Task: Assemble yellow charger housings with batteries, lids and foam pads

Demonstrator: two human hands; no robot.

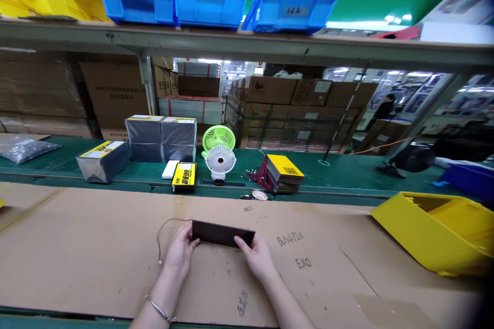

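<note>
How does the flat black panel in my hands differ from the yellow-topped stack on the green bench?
The flat black panel is held by left hand and right hand; the yellow-topped stack rests on the green bench. The panel's face looks plain; the stack's top is printed. Reddish wiring shows left of both.

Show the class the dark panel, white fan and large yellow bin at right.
Dark panel [219, 234], head view: middle of its face.
White fan [220, 161], head view: centre of its round grille.
Yellow bin [424, 239], head view: outer wall.
</note>
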